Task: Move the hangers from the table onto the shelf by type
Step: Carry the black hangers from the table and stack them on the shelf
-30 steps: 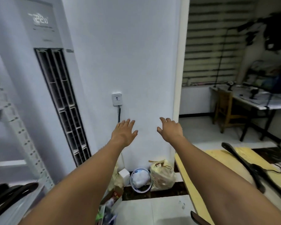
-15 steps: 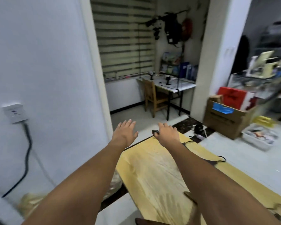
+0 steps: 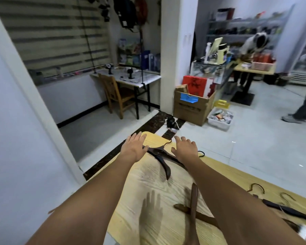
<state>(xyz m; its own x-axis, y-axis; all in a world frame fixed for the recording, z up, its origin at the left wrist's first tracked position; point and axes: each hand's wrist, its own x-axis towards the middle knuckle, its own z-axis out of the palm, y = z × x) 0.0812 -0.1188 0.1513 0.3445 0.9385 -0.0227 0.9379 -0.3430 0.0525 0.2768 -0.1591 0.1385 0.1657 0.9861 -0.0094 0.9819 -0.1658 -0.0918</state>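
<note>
Overhead, both hands empty, fingers spread flat, palms down. Left hand (image 3: 133,148) and right hand (image 3: 185,149) hover side by side above the far end of the light wooden table (image 3: 148,175), neither gripping anything. Between and under them lies a dark wooden hanger (image 3: 163,163), one arm pointing back toward the camera. Nearer, two brown wooden hangers (image 3: 193,209) lie crossed, partly hidden by the right forearm. At the table's right edge, more dark hangers with wire hooks (image 3: 256,187). Hand shadow falls on the tabletop. Beyond: cardboard box (image 3: 191,107) on the floor, wooden chair (image 3: 117,94) by a white desk.
</note>
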